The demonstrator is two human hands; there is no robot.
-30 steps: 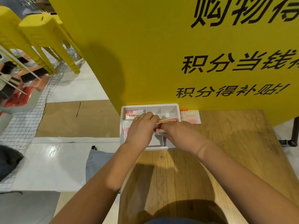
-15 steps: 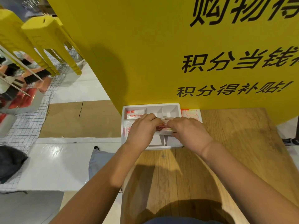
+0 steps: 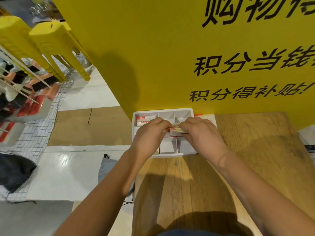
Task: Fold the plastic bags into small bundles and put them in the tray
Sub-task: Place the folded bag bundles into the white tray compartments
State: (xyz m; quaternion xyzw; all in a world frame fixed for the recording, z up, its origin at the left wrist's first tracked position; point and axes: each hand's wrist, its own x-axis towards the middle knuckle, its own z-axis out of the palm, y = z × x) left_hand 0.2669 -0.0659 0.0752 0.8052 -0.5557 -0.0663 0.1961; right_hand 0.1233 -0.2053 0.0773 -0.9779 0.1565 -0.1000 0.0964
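Both grips were on one bag [image 3: 175, 131], held over the middle of the tray [image 3: 163, 111]. Left grip [image 3: 150, 135]: fingertips curled in, pinching the bag's left end. Right grip [image 3: 201, 133]: curled over the right end, pinching too. The bag was white with red and yellow print, already a narrow packet and mostly hidden by my fingers.

My read: pinching from both ends kept the slippery film from springing open while I squared the last fold. Working right above the tray meant only a short drop into a compartment. Couldn't tell which compartment it was over.

The far-left compartment already held a folded bundle [image 3: 144, 119] with red print. A flat bag [image 3: 207, 117] lay just right of the tray, against the board, likely next in line.

The tray sat at the far left corner of a wooden table [image 3: 247, 167]. A yellow board [image 3: 153, 48] with black lettering stood directly behind it. Left of the table were pale floor, a cardboard sheet [image 3: 81, 126], yellow stools [image 3: 51, 40], netting, and a grey bag [image 3: 107, 166] near the table's edge.
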